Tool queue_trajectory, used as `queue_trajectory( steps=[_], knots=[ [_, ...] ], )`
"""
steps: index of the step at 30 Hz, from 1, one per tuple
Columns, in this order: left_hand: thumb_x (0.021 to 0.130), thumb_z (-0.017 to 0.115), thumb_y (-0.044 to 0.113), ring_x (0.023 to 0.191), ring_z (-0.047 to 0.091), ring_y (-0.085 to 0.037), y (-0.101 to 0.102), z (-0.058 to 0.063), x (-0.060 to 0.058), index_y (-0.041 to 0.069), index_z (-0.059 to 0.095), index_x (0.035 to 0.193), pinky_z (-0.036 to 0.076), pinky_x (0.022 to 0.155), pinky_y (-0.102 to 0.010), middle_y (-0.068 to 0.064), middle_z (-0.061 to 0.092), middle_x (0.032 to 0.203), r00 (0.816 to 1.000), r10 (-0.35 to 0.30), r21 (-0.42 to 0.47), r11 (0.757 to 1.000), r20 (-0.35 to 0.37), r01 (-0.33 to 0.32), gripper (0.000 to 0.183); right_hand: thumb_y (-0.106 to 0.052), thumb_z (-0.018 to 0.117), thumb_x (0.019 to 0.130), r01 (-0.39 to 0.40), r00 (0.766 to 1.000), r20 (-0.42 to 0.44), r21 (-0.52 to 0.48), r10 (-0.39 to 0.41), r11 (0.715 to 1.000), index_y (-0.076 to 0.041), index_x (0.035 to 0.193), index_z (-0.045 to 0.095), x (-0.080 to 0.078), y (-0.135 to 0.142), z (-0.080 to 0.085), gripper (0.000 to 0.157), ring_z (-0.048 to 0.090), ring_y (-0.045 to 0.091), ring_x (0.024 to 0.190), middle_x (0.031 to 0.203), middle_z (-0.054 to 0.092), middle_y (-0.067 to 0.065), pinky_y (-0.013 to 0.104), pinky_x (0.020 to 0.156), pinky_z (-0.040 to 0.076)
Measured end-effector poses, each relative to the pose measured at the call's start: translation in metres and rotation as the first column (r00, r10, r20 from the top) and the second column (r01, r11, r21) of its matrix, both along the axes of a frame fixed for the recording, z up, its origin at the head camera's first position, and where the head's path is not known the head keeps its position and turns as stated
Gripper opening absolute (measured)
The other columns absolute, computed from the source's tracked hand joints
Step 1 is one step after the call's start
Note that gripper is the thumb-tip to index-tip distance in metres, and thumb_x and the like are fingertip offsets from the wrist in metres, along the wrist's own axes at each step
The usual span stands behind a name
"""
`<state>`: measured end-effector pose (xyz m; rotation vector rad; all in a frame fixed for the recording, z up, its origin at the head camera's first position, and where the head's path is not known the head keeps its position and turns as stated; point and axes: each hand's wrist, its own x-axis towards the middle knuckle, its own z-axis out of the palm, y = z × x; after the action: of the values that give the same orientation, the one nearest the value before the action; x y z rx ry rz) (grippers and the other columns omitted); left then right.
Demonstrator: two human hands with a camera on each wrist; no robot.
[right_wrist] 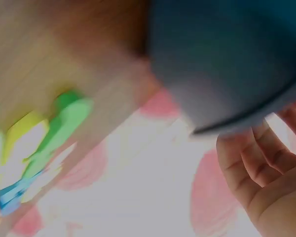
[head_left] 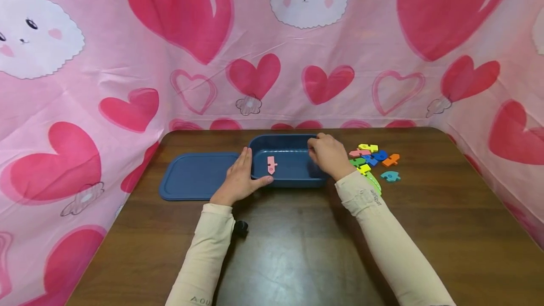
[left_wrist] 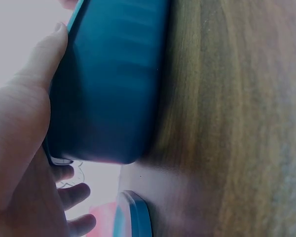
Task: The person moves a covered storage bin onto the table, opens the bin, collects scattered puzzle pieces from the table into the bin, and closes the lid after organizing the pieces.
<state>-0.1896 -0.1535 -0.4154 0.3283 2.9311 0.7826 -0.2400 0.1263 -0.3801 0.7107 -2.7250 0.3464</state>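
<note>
A dark blue rectangular box (head_left: 289, 182) stands uncovered on the table with a pink puzzle piece (head_left: 271, 165) lying inside. My left hand (head_left: 240, 176) rests against its left end, fingers nearly straight and thumb along the front. In the left wrist view the thumb (left_wrist: 47, 57) touches the box wall (left_wrist: 108, 89) while several fingers extend past the corner. My right hand (head_left: 330, 155) reaches over the right end, its fingers bent down inside. The right wrist view shows those fingers (right_wrist: 237, 168) at the rim, fingertips hidden behind it; I cannot tell whether they hold something.
A flat blue lid (head_left: 195, 176) lies left of the box. Several colored puzzle pieces (head_left: 369, 157) are heaped at the right, with a teal piece (head_left: 390, 176) apart from them. A small black object (head_left: 241, 228) sits beside my left forearm. Pink heart-patterned cloth (head_left: 263, 32) hangs behind the table.
</note>
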Motion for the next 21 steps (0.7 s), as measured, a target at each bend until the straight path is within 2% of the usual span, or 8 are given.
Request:
queue_trajectory(
  steps=[6,10,13,17,21],
  knots=[
    [0.087,0.063,0.07,0.152,0.009,-0.037,0.0,0.002,0.001,0.001,0.002,0.161,0.014,0.117,-0.061,-0.017,0.002,0.168,1.0,-0.001,-0.006,1.0,0.005,0.001,0.119,-0.011,0.074,0.091,0.069,0.996,0.057,-0.044,-0.067,0.997,-0.004,0.095,0.074,0.006,0.054,-0.003,0.008,0.06,0.032,0.078,0.087,0.061,0.014,0.048,0.067,0.054],
    [0.087,0.062,0.071,0.153,0.007,-0.036,-0.001,0.002,0.001,0.003,0.001,0.162,0.013,0.118,-0.06,-0.015,0.0,0.168,1.0,0.0,-0.015,1.0,0.023,0.0,0.118,-0.009,0.071,0.092,0.11,0.986,0.132,-0.041,-0.104,0.993,-0.002,0.098,0.073,0.012,0.092,-0.005,0.009,0.062,0.033,0.079,0.088,0.064,0.015,0.051,0.07,0.053],
    [0.087,0.062,0.071,0.153,0.006,-0.035,-0.001,0.001,0.001,0.003,0.0,0.162,0.012,0.118,-0.06,-0.014,-0.002,0.169,0.999,-0.001,-0.012,1.0,0.034,0.002,0.118,-0.01,0.069,0.093,0.148,0.97,0.201,-0.033,-0.139,0.988,0.002,0.101,0.073,0.015,0.121,-0.006,0.015,0.063,0.036,0.081,0.09,0.067,0.017,0.056,0.073,0.052],
    [0.088,0.062,0.07,0.153,0.007,-0.036,-0.001,0.001,0.0,0.003,0.0,0.162,0.013,0.118,-0.06,-0.015,-0.001,0.169,1.0,-0.003,-0.012,1.0,0.028,0.003,0.117,-0.013,0.068,0.093,0.206,0.935,0.296,-0.014,-0.193,0.978,0.004,0.104,0.071,0.019,0.159,-0.01,0.02,0.063,0.037,0.08,0.089,0.069,0.018,0.059,0.073,0.051],
    [0.087,0.061,0.071,0.152,0.007,-0.036,-0.001,0.001,-0.001,0.003,0.0,0.162,0.013,0.117,-0.06,-0.015,0.0,0.168,1.0,-0.01,-0.009,1.0,0.024,0.01,0.118,-0.011,0.067,0.09,0.244,0.902,0.364,0.014,-0.232,0.97,0.004,0.1,0.07,0.025,0.194,-0.016,0.018,0.061,0.037,0.078,0.088,0.069,0.018,0.06,0.072,0.05]
  ],
)
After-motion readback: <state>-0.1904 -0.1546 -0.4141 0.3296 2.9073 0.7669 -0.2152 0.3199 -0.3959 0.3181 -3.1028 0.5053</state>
